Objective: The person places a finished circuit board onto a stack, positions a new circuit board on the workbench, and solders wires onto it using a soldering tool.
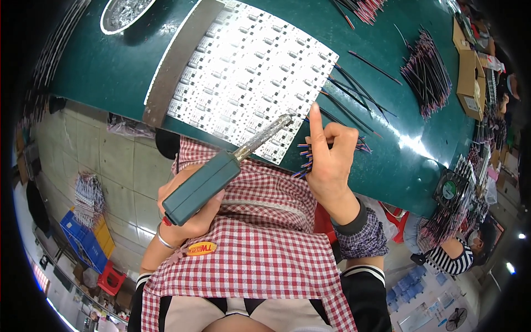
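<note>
A soldering gun (206, 185) with a dark green body and metal barrel is in my left hand (202, 220), whose fingers wrap round its handle. Its tip reaches the right edge of a white circuit board panel (235, 77) covered in repeated small parts. My right hand (332, 160) has its index finger stretched to that same edge, close to the tip. The other fingers curl round a bundle of thin wires (304, 157), whose ends stick out on both sides of the hand. Several dark wires (354, 91) extend from the board's right edge across the green table.
A brown strip (180, 63) lies along the board's left side. At the upper left is a white dish (103, 23) with silvery bits. A wire bundle (427, 74) lies right, near a cardboard box (470, 77) and a small black fan (449, 188). Another person (456, 255) is at the lower right.
</note>
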A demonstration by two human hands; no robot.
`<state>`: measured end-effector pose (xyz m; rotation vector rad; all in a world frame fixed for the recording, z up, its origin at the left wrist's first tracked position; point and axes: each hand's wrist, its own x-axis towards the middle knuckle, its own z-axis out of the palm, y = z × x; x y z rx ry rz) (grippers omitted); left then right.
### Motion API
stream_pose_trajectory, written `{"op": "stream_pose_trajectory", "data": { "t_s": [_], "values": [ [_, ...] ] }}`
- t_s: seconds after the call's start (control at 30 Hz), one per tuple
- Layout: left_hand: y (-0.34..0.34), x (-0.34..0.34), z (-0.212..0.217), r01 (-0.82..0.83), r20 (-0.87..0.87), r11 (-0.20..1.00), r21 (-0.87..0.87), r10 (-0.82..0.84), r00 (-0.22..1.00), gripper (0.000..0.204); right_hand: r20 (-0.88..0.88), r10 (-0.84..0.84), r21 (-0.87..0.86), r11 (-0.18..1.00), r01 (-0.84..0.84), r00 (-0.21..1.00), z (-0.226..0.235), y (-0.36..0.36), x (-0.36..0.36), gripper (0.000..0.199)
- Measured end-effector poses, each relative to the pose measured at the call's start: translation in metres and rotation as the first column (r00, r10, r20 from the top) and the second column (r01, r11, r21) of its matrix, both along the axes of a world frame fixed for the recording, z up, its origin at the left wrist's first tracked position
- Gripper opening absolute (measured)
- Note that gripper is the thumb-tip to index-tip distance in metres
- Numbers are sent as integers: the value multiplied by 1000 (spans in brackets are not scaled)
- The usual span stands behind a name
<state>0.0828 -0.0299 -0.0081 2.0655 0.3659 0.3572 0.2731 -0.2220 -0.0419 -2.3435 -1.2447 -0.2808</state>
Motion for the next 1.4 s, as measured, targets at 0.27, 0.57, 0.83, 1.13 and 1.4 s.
{"op": "stream_pose_trajectory", "data": {
  "t_s": [0.27,0.57,0.83,1.13,1.4],
  "values": [
    [-2,-19,-11,-84,-95,988,-130,72,993,27,-180,3,129,991,20,984,7,9,2,71],
    [-3,-19,-10,-86,-90,987,-132,74,993,27,-176,58,233,972,-16,983,2,1,-1,56],
    [-1,1,0,6,27,1000,29,-7,1000,25,-53,91,244,967,-76,994,0,-1,-3,48],
    [-1,5,-2,63,70,998,21,-64,995,27,-32,103,193,977,-95,994,2,0,-3,41],
    [-3,6,-3,35,58,999,2,-36,998,23,0,92,175,980,-90,996,2,1,-4,39]
  ]
}}
